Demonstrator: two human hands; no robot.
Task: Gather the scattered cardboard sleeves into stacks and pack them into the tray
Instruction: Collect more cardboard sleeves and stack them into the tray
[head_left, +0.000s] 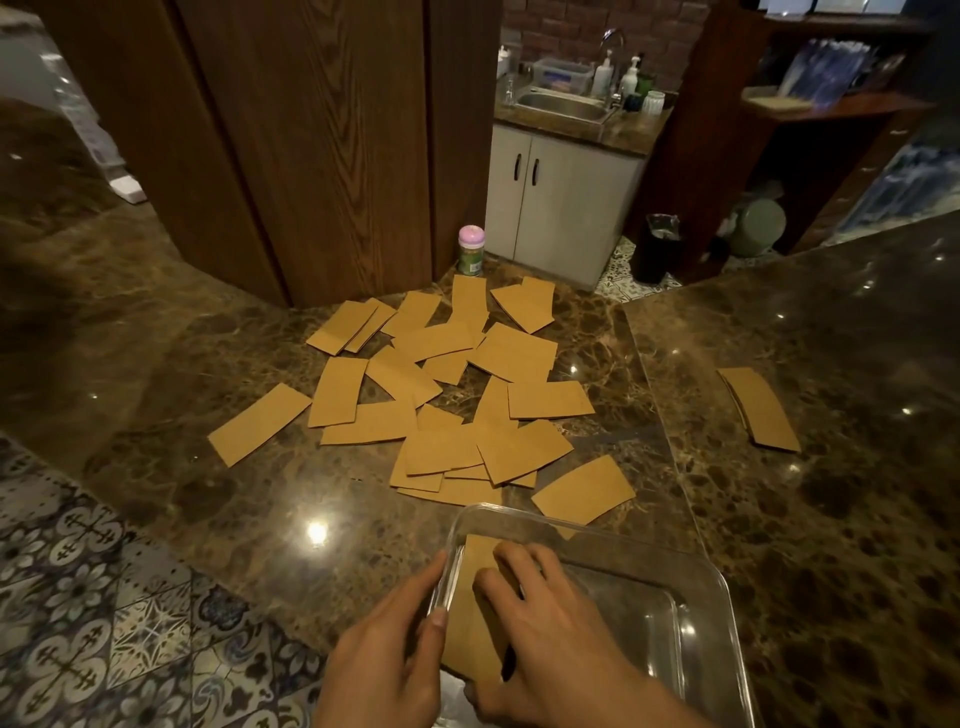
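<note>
A clear plastic tray (691, 577) sits near the front edge of the marble counter. A stack of brown cardboard sleeves (470, 623) lies along the tray's left side. My right hand (540, 623) rests on top of that stack, fingers curled over it. My left hand (395, 644) holds the tray's left rim, thumb and forefinger against the wall. Several loose sleeves (441, 395) lie scattered and overlapping across the middle of the counter. One sleeve (584, 491) lies just beyond the tray, another (258, 423) at the far left, and a small stack (761, 408) sits apart on the right.
A small jar with a pink lid (471, 250) stands behind the scattered sleeves by the wooden cabinet (311, 156). Beyond are a sink (563, 106) and white cupboard. The counter (831, 519) extends to the right; patterned floor tiles (104, 597) show at the lower left.
</note>
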